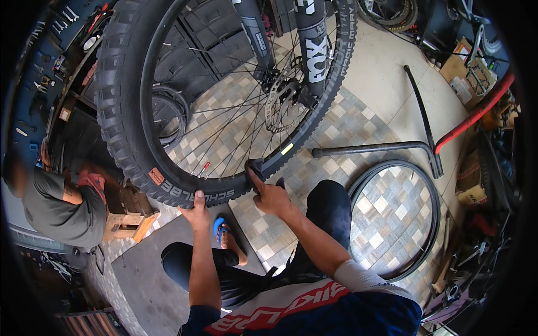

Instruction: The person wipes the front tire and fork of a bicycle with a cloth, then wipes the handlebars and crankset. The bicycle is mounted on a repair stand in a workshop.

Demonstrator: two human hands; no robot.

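A large bicycle wheel with a knobbly black tyre (pixel 120 134) hangs in front of me, held in a suspension fork (pixel 314 50) with a disc brake rotor (pixel 274 106) at the hub. At the tyre's lower edge, my left hand (pixel 196 213) has its thumb up on the sidewall; its other fingers are hidden behind the tread. To the right of it, my right hand (pixel 273 199) presses a dark cloth (pixel 255 168) against the sidewall near the rim. A small red-and-white piece (pixel 205 166) sits near the rim among the spokes.
Loose black tyres (pixel 434 218) lie on the tiled floor at right, beside a stand with dark legs (pixel 370 148) and a red tube (pixel 476 115). At left, another person (pixel 64 201) sits near a wooden stool (pixel 131 215). Tools hang on the blue wall (pixel 42 73).
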